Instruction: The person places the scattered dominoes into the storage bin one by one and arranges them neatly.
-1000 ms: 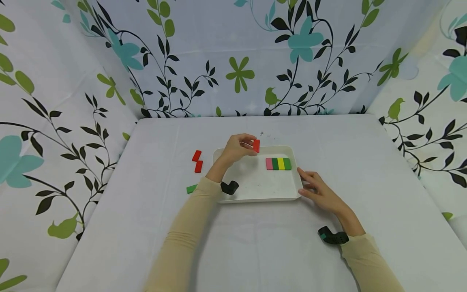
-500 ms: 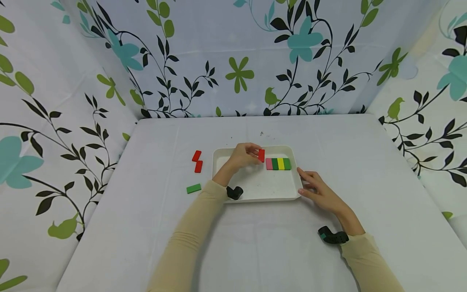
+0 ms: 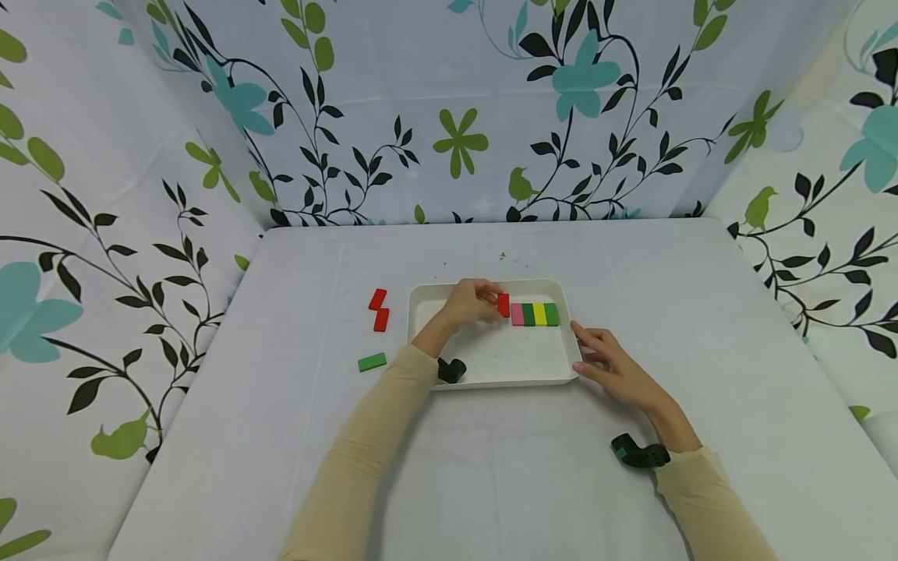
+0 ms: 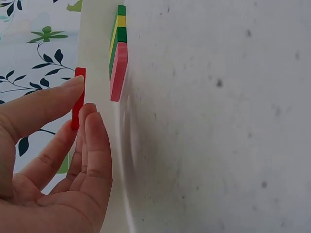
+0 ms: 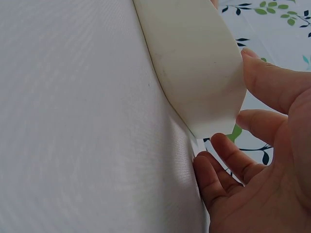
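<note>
My left hand pinches a small red block upright between thumb and fingertips over the white tray. In the left wrist view the red block stands apart from the pink block. The pink block ends a tight row with a green block, a yellow block and another green block. My right hand touches the tray's right side with thumb and index finger; in the right wrist view the tips meet the tray wall, other fingers relaxed below.
Left of the tray, two red blocks lie close together on the white tablecloth, with a green block nearer me. Each wrist wears a black camera. Patterned curtains enclose the table's back and sides.
My left hand has brought the red block down and slightly right, from the tray's far rim to beside the pink block. The right hand has stayed at the tray's side.
</note>
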### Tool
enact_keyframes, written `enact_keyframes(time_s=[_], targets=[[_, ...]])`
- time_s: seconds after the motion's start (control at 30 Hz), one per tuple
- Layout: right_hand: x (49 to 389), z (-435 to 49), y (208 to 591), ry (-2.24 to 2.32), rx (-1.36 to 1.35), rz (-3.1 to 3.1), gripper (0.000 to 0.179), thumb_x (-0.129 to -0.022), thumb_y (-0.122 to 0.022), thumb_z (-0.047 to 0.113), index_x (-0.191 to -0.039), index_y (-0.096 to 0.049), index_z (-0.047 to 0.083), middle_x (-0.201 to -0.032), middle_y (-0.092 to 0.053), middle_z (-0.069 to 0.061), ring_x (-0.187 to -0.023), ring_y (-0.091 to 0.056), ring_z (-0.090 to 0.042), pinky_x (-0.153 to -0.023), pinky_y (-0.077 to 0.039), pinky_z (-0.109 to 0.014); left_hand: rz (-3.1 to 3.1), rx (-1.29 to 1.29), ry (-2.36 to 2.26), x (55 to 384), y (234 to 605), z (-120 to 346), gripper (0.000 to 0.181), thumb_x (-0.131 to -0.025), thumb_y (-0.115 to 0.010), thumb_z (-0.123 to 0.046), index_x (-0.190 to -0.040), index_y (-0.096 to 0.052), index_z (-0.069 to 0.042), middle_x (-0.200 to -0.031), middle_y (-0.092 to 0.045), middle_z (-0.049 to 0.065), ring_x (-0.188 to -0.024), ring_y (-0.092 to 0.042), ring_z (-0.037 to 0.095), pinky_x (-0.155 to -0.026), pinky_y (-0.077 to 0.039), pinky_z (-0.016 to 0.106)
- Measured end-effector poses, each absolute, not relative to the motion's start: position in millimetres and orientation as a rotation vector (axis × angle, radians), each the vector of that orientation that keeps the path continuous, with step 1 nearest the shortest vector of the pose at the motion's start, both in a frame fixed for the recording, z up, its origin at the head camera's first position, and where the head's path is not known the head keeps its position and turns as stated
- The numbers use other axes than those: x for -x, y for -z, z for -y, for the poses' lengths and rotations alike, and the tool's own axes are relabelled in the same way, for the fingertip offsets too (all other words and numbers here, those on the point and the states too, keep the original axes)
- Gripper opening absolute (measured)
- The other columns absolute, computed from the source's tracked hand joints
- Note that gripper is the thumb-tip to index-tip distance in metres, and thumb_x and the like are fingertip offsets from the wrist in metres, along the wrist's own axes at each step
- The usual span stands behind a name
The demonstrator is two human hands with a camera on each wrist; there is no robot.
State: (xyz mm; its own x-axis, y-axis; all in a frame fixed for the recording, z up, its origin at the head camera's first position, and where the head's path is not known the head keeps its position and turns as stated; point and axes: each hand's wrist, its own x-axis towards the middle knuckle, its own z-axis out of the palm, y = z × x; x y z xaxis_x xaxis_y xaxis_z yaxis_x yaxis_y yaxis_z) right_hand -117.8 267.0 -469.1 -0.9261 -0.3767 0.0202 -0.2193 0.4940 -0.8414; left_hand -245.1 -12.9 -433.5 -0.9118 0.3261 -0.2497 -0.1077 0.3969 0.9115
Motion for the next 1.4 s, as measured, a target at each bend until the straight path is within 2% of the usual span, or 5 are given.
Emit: enact_keyframes(time_s=[0.5, 0.7, 1.4], targets=[[118.3, -266.1, 469.5, 1.437, 0.52, -2.551, 0.07, -0.097, -0.06, 0.013, -0.156, -0.023, 0.012, -0.145, -0.029, -0.024, -0.129, -0.039, -0.043, -0.104, -0.037, -0.063, -2.297, -0.193, -1.462, 247.0, 444.7, 7.9, 0.044, -0.073, -0.081, 0.004, -0.114, -0.067, -0.003, -0.09, -0.062, 0.007, -0.076, -0.056, 0.015, -0.062, -0.049, 0.019], [118.4, -266.2, 470.0, 1.446, 0.517, -2.542, 0.07, -0.097, -0.06, 0.012, -0.156, -0.023, 0.011, -0.144, -0.028, -0.024, -0.13, -0.038, -0.044, -0.104, -0.036, -0.064, -2.299, -0.196, -1.447, 247.5, 446.0, 7.1, 0.045, -0.072, -0.081, 0.004, -0.114, -0.067, -0.001, -0.088, -0.061, 0.007, -0.072, -0.056, 0.015, -0.061, -0.05, 0.019], [118.9, -266.9, 469.9, 1.446, 0.505, -2.538, 0.07, -0.097, -0.06, 0.013, -0.156, -0.023, 0.012, -0.144, -0.028, -0.024, -0.129, -0.039, -0.043, -0.104, -0.036, -0.063, -2.348, -0.226, -1.404, 248.8, 453.0, 3.1, 0.042, -0.07, -0.081, 0.006, -0.11, -0.068, 0.001, -0.088, -0.06, 0.007, -0.079, -0.054, 0.017, -0.061, -0.049, 0.019]])
